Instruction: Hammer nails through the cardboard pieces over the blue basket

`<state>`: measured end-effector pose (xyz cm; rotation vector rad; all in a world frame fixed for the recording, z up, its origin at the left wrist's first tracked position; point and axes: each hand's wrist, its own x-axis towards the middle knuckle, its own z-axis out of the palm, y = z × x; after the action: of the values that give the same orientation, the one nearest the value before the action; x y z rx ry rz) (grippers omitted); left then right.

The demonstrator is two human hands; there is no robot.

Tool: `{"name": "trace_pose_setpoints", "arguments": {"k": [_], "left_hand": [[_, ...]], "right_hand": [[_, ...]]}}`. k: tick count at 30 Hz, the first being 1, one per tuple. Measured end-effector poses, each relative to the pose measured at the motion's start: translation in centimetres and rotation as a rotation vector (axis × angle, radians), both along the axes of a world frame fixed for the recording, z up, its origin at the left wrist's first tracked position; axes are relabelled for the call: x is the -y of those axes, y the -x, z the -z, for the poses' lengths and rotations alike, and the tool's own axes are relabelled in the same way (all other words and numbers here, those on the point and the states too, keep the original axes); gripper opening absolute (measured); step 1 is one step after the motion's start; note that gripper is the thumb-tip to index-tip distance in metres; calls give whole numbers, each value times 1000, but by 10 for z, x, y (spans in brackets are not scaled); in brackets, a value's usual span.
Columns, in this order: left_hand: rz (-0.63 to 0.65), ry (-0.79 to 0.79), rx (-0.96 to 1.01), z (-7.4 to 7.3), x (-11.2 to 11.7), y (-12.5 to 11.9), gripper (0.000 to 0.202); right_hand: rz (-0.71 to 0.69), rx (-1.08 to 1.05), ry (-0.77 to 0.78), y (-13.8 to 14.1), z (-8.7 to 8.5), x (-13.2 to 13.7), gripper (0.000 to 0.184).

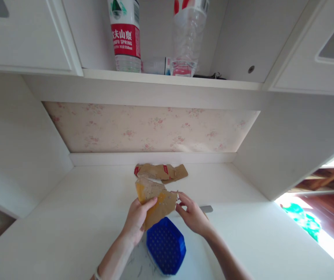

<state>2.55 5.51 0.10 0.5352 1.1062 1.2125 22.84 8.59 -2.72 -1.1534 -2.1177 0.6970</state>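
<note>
My left hand [139,216] grips a torn piece of brown cardboard [159,206] by its left side, thumb on top. Yellowish patches and dark specks mark the cardboard's face. At its right edge, my right hand [193,214] pinches the ragged border between thumb and fingers. Below the cardboard sits a blue faceted tray [166,247] with a dotted pattern inside. Just behind lies another torn cardboard strip [155,171] with red printed marks. A flat grey blade-like piece [206,209] shows partly from behind my right hand.
White side panels flank the white tabletop [97,194]. Overhead, a shelf [169,79] holds a red-labelled water bottle [126,39], a clear bottle [188,42] and another bottle lying down [155,66]. Cabinet doors [24,35] stand at both sides.
</note>
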Motion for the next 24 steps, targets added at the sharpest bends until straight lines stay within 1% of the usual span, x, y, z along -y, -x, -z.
{"name": "trace_pose_setpoints", "arguments": {"k": [1,2,5,7,10,12,13,14,17,19,20,23,24], "left_hand": [[-1,-12,1,1,0,-1,36],[1,-18,0,1,0,-3,37],[4,-23,-37,3,1,-5,38],[5,-47,-83,2,3,-6,39],[15,-106,-163,0,4,-6,40],[2,-132,-199,-1,5,-7,40],[-9,-139,-208,-1,5,-7,40],[-21,-141,-215,-1,5,-7,39],[-42,-130,-254,3,5,-4,38],[-50,-127,-306,6,5,-3,39],[-55,-133,-334,7,5,-3,39],[-83,-166,-384,10,6,-5,40],[-92,-175,-388,10,6,-7,39]], "right_hand": [[-29,-26,-16,-1,-3,1,17],[-47,-48,-31,-1,-4,3,19],[-50,-106,-57,0,-4,5,31],[-45,-138,-57,1,-3,6,35],[-39,-169,-36,3,-3,7,35],[-30,-181,-16,2,-1,5,29],[-18,-184,-9,0,1,4,23],[6,-187,-5,-2,3,3,21],[166,-205,-37,-7,7,5,34],[269,-204,-92,-8,5,11,32],[289,-192,-123,-6,3,15,29],[239,-106,-225,3,-5,23,28],[230,-76,-264,6,-7,24,24]]}}
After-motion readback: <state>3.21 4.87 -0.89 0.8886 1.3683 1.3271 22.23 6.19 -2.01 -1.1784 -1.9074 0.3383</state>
